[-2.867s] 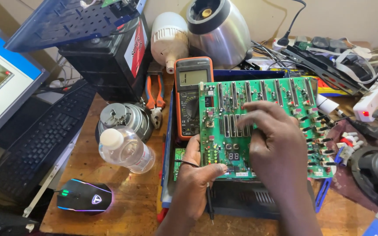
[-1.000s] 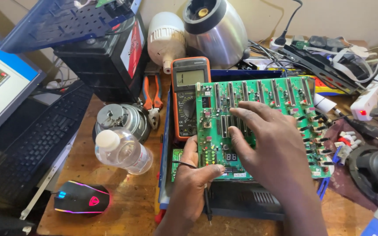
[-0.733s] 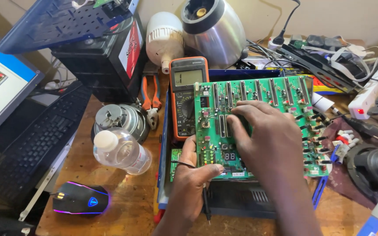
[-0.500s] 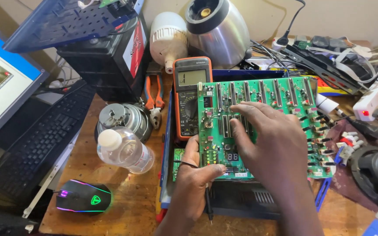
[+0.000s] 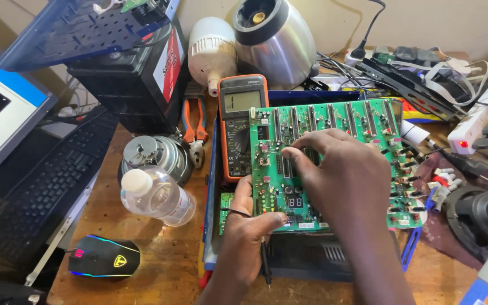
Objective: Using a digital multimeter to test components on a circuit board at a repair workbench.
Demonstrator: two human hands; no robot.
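Note:
A large green circuit board lies tilted over a blue box at the middle of the workbench. My left hand grips the board's near left edge, thumb on top, with a thin black probe under the fingers. My right hand rests on the board's centre, fingertips pressing on the components near the left slots. An orange multimeter lies just left of the board, partly under it.
A clear plastic bottle, a metal motor part and orange-handled pliers lie to the left. A lit mouse, keyboard, monitor, black battery, steel jug, bulb and cables surround the bench.
My right hand's fingers have shifted slightly over the board's left-centre. My left hand keeps its hold on the board edge. The view has wobbled a little.

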